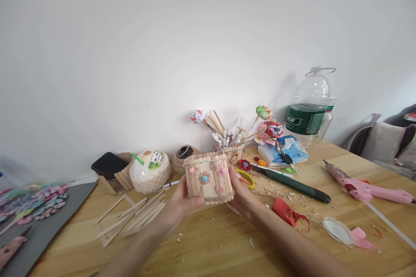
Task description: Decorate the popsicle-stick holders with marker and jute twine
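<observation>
Two: left hand (184, 202), right hand (239, 192) | gripping | craft-stick box (212, 183) (flower-studded)

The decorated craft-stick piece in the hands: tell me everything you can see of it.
The craft-stick piece looks wooden: pale, upright sticks side by side, their rounded ends scalloping the top and bottom edges. Pink decorations dot its front, with a blue-centred flower near the middle. It is held over the table, front toward the camera, between the left hand, thumb on the lower front, and the right hand. Its back is hidden.
</observation>
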`<state>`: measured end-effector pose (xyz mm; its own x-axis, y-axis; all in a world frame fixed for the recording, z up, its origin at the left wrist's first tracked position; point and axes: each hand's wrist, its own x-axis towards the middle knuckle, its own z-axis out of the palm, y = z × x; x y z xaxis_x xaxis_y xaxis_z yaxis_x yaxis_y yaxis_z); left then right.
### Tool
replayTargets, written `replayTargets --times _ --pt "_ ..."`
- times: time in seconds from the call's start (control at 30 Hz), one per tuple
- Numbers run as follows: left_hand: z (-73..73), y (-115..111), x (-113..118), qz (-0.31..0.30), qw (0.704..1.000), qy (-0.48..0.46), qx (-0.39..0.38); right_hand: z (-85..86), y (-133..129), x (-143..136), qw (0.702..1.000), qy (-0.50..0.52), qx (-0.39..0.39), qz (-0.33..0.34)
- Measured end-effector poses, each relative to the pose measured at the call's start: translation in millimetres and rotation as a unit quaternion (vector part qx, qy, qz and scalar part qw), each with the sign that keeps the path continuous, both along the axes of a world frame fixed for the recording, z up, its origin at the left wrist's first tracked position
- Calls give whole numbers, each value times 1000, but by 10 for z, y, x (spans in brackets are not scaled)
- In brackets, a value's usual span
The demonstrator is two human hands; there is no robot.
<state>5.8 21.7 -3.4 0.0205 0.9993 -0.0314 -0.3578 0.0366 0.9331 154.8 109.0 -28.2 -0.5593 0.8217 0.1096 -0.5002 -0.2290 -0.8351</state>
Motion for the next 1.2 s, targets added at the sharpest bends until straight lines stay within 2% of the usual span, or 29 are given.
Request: replayTargets --times 0.13,0.23,0.37,0.6,0.9,1.03,1.2 --pt "-33 53 -31 42 999 -15 -28 -22 34 17 996 -26 33 -82" --pt "-64 98 -70 60 998 -13 -23 -3 38 52 992 -40 44 -111" --pt "-114 123 -108 64 997 -27 -17 48 -5 86 983 -66 96 -142" --pt "-175 142 -180 30 996 -85 -14 112 -57 100 986 -46 117 -106" --pt "-226 169 -225 37 995 -86 -12 152 -90 91 987 -44 131 -85" --pt "-258 189 -236 48 995 -84 -7 175 -111 78 989 -52 131 -40" --pt "-286 179 -235 61 995 -78 -6 105 -75 72 985 -68 156 -16"
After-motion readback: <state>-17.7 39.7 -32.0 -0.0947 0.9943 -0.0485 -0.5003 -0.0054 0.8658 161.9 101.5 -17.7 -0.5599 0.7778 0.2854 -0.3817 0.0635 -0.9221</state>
